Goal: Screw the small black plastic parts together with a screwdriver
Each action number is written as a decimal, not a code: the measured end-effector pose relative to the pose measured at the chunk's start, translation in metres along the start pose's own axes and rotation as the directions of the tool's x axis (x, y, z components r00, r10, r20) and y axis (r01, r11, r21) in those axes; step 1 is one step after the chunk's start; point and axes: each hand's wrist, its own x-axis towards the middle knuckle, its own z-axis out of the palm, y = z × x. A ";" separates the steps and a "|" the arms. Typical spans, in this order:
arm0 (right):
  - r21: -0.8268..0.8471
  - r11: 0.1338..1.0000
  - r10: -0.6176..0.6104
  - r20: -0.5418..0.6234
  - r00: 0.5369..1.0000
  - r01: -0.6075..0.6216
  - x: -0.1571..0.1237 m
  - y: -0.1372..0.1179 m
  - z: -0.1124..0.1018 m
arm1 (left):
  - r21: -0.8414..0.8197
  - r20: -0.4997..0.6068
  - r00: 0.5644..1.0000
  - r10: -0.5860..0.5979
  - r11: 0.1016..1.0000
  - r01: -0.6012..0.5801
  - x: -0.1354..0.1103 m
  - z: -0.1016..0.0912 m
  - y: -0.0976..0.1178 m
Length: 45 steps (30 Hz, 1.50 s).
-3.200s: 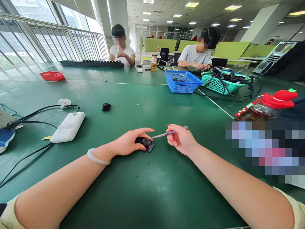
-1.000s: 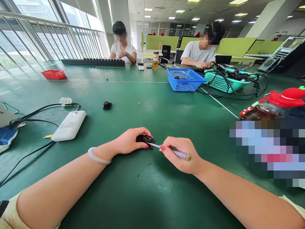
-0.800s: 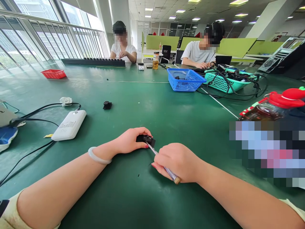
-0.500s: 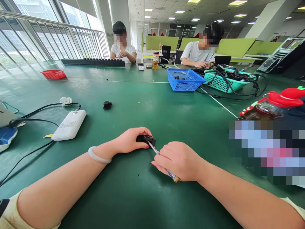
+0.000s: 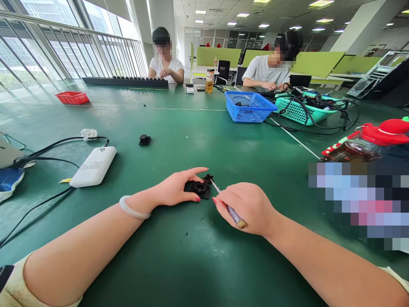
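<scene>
My left hand (image 5: 172, 187) curves around a black square part (image 5: 201, 189) on the green table, its thumb along the near edge and its index finger stretched past the far edge. A raised round opening shows on the part; its left end is hidden by my hand. My right hand (image 5: 246, 207) is closed around a screwdriver (image 5: 236, 216) with a see-through handle and a thin metal shaft. The screwdriver's tip points at a small black piece (image 5: 208, 178) at the part's far right corner. Another small black part (image 5: 145, 140) lies farther off.
A white power bank (image 5: 93, 167) with black cables lies at left. Beyond are a red tray (image 5: 72, 98), a blue basket (image 5: 249, 108) and a teal basket (image 5: 298, 111) with cables. A red-lidded bottle (image 5: 383, 132) stands at right. Two people sit across the table.
The screwdriver tip has moved up and right, and a small black piece now sits off the square part at its corner. My left index finger has straightened out.
</scene>
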 end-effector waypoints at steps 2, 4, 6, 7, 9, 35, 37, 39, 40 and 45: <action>0.025 0.998 0.066 -0.018 0.998 -0.066 0.000 0.002 -0.001 | 0.002 0.003 1.000 0.029 1.000 -0.029 0.000 0.000 -0.001; 0.123 0.987 0.108 -0.026 0.994 -0.104 -0.001 0.002 -0.001 | 0.028 0.004 0.999 0.035 0.999 -0.035 -0.001 0.000 0.000; 0.256 0.957 0.141 -0.011 0.990 -0.134 -0.001 0.001 -0.001 | 0.053 0.001 1.000 0.030 0.998 -0.030 -0.001 0.000 0.000; 0.314 0.936 0.161 0.010 0.987 -0.156 0.000 0.000 -0.001 | 0.059 -0.001 1.000 0.030 0.998 -0.030 -0.001 0.000 0.000; 0.390 0.891 0.216 0.085 0.973 -0.231 0.000 -0.001 0.001 | 0.069 -0.006 0.999 0.034 0.997 -0.033 0.000 0.000 0.000; 0.496 0.840 0.234 0.037 0.971 -0.222 0.000 -0.005 0.003 | 0.160 -0.066 0.997 0.049 0.986 -0.038 0.001 0.001 -0.003; 0.486 0.850 0.189 0.078 0.979 -0.203 0.000 -0.007 0.006 | 0.165 -0.071 0.996 0.057 0.985 -0.044 0.001 0.001 -0.003; 0.440 0.869 0.177 0.152 0.972 -0.227 0.001 -0.008 0.009 | 0.168 -0.076 0.995 0.062 0.985 -0.048 0.001 0.001 -0.003; 0.417 0.878 0.175 0.179 0.968 -0.236 0.001 -0.008 0.010 | 0.168 -0.077 0.995 0.062 0.985 -0.048 0.001 0.001 -0.003; 0.461 0.859 0.205 0.093 0.974 -0.225 0.000 -0.007 0.005 | 0.161 -0.074 0.995 0.069 0.985 -0.057 0.001 0.000 -0.004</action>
